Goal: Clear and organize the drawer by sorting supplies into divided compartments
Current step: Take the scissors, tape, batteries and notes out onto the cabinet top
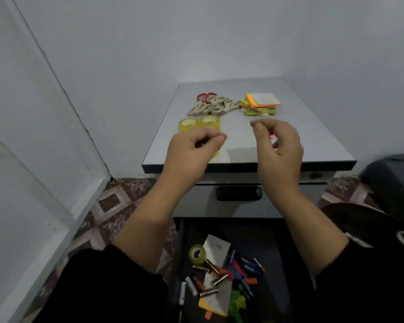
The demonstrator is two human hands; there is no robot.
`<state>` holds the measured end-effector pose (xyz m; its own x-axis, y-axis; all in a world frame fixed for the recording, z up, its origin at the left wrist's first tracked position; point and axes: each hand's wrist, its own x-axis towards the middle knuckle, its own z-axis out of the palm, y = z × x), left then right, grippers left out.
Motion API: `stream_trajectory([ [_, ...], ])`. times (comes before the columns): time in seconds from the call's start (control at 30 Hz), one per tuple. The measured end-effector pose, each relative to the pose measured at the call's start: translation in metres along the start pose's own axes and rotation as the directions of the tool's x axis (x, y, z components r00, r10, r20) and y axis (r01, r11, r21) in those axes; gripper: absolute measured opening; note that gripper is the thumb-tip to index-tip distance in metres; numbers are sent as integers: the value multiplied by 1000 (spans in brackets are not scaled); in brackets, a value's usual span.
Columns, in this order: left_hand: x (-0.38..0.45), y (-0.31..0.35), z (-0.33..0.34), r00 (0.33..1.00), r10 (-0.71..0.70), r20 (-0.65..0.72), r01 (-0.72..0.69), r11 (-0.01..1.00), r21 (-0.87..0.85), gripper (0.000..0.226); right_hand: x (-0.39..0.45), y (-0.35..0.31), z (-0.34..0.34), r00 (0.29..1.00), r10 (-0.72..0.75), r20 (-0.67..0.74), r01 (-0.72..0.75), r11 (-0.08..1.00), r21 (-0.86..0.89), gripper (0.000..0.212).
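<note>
Hands [236, 145] above open drawer [231, 276]

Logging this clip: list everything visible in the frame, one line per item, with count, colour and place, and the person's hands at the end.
cabinet top: one, pale grey, centre, against the wall
tape rolls: at least two, yellowish, cabinet top, front left
clips pile: count unclear, beige with some red, cabinet top, rear left
sticky note stack: one, orange, green and white, cabinet top, rear right
open drawer: one, dark, bottom centre
tape roll in drawer: one, yellowish, upper left of drawer
batteries: several, metallic, drawer
pens and markers: several, blue, pink and orange, drawer
left hand: fingers curled, over cabinet front
right hand: fingers curled, over cabinet front
</note>
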<state>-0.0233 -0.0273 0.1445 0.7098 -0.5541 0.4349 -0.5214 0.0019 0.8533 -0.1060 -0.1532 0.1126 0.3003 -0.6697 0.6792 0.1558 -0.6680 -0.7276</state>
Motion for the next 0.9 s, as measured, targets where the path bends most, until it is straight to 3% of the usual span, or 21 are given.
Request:
stream_trajectory([
  [0.07,-30,-16,2,999,-22,45,23,1000,-14,17,-37,8,-7,998,51,41,-53,997,58,12],
  [0.13,-55,-40,8,986,-114,119,112,993,27,12,-73,26,-9,955,261,141,-275,957,92,13],
  [0.2,-77,-72,13,936,-287,206,260,954,145,10,-108,48,-14,834,474,283,-478,876,-60,15],
  [0.27,-94,-105,17,823,-478,308,385,867,317,16,-139,73,-25,680,631,374,-542,775,-324,14],
  [0.3,-102,-121,20,746,-555,367,380,808,449,18,-152,86,-32,599,693,401,-532,719,-447,15],
  [0.37,-116,-142,23,558,-691,460,232,662,713,17,-170,109,-48,406,806,430,-440,585,-681,17],
  [0.47,-136,-159,27,303,-833,462,18,490,871,10,-187,126,-67,36,875,482,-31,483,-875,30],
  [0.5,-142,-161,29,265,-847,460,-35,468,883,14,-192,129,-72,-75,878,473,42,477,-878,40],
  [0.57,-153,-164,34,231,-861,454,-82,448,890,37,-201,133,-77,-226,888,401,78,427,-901,48],
  [0.63,-165,-164,40,180,-879,442,-108,429,897,52,-211,135,-77,-281,893,352,151,403,-903,52],
  [0.67,-172,-163,42,154,-888,433,-115,419,900,56,-215,138,-76,-274,895,352,196,410,-891,54],
  [0.8,-188,-164,48,89,-893,441,-142,427,893,47,-226,139,-69,-169,902,398,250,430,-868,58],
  [0.9,-183,-161,52,62,-908,415,13,416,909,45,-224,135,-63,-121,895,430,225,447,-866,47],
])
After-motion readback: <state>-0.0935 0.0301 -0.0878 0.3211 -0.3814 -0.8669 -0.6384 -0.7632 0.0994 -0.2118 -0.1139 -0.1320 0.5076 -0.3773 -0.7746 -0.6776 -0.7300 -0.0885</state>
